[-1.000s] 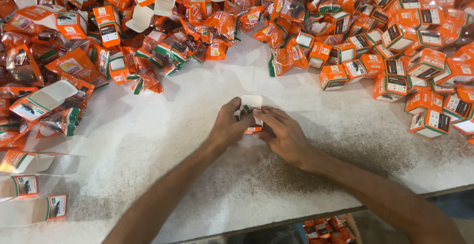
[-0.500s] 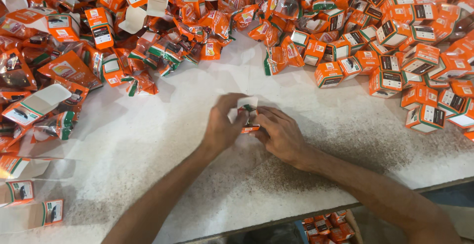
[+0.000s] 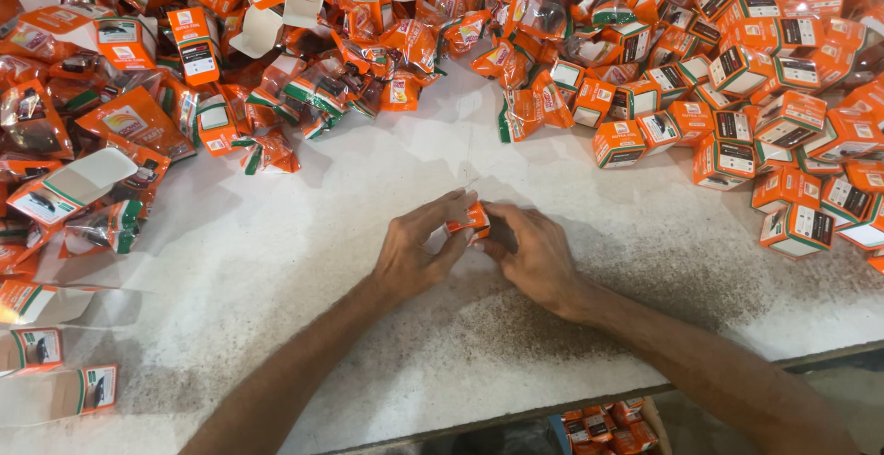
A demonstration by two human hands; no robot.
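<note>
left hand [image 3: 419, 257] and right hand [image 3: 534, 252] both pinch one small orange box [image 3: 470, 222] between them (flap state unclear), above the desk [image 3: 276, 271].

Two hands, left [image 3: 416, 252] and right [image 3: 534, 254], share one small orange box [image 3: 470, 222]. On the one desk [image 3: 276, 271], orange boxes [image 3: 737, 114] and clear sachets [image 3: 304, 96] lie in heaps too many to count.

Soft, even light falls from above; the white table [image 3: 276, 271] shows faint shadows. Clear plastic wrappers [image 3: 552, 13] glint. Focus is sharp, with wide-angle bending near the edges.
</note>
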